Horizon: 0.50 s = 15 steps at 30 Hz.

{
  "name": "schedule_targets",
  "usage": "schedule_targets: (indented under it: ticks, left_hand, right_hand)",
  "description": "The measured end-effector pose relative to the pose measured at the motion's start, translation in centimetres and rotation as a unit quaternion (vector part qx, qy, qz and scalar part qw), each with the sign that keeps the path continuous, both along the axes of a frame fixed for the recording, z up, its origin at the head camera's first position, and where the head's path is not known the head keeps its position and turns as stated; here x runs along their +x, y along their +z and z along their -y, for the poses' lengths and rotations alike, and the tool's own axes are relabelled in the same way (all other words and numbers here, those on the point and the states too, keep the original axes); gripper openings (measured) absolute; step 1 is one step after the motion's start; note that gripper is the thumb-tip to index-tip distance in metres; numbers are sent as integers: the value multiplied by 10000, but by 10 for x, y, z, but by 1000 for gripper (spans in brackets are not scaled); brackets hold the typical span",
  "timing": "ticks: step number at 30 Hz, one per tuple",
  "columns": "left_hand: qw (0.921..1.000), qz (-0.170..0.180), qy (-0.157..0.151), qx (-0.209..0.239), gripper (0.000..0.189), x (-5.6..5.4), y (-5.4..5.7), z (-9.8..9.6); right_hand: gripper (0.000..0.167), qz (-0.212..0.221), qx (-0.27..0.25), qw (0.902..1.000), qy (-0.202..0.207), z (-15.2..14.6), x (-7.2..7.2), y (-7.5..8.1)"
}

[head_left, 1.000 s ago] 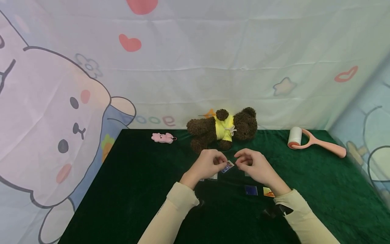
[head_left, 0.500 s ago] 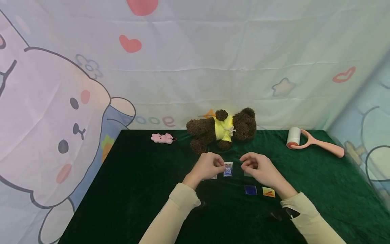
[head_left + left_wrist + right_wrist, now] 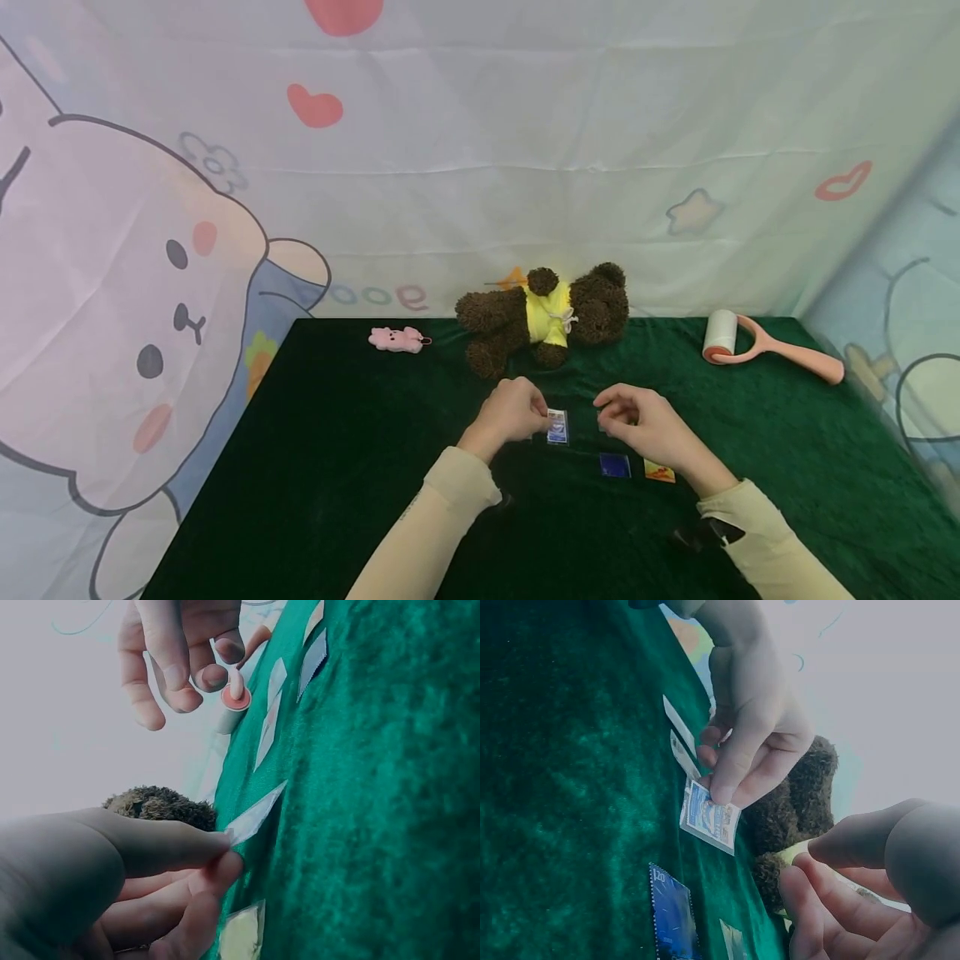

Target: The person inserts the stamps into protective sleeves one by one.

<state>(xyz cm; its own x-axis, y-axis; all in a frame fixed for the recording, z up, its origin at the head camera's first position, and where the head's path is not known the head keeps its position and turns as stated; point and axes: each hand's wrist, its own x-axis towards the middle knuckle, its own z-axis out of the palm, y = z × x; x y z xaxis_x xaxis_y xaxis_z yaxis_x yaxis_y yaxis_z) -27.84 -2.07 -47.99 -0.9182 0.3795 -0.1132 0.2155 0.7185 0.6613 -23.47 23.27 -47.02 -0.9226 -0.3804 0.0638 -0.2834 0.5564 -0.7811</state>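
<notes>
Bluish card sits pinched in left fingers; right fingers hover, loosely curled, empty.

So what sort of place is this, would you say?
Probably a small staged tabletop set: a creased, cartoon-printed backdrop hangs right behind a table covered in green cloth, and a brown teddy bear lies along the back edge.

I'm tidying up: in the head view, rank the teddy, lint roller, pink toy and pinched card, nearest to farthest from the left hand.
1. Card, pinched in the left hand
2. Teddy, beyond the hand
3. Pink toy, farther left
4. Lint roller, far right
</notes>
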Motion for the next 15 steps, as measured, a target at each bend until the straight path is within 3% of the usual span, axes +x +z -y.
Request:
schedule_targets:
  ticks: [7,15]
  left_hand:
    - [9990,-117,82,-430,15,0,1,-5]
    - [9979,-126,97,-622,16,-3,-2,-9]
  right_hand:
    - [25,66,25,10000,-11,0,2,-2]
    - [25,167,87,9998,1,-1,6,-3]
